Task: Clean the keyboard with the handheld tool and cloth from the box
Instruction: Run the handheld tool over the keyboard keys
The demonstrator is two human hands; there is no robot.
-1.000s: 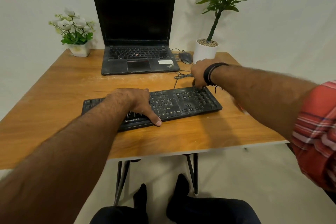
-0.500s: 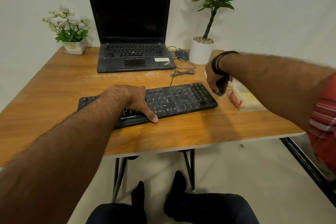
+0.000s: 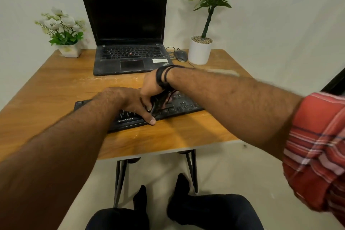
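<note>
A black keyboard lies across the middle of the wooden table. My left hand rests flat on its left half, with the thumb at the front edge. My right hand hovers over the middle of the keyboard, right beside the left hand, and grips a dark handheld tool that points down at the keys. The tool is blurred and its shape is hard to make out. No box or cloth shows; my right forearm covers the table's right side.
An open black laptop stands at the back, with a mouse and cable beside it. A white pot with a tall plant is at the back right, a small flower pot at the back left. My knees show under the table's front edge.
My right hand went from the keyboard's right end to the box beside it, took a dark tool, and swung left over the keys. My left hand stayed on the keyboard.
</note>
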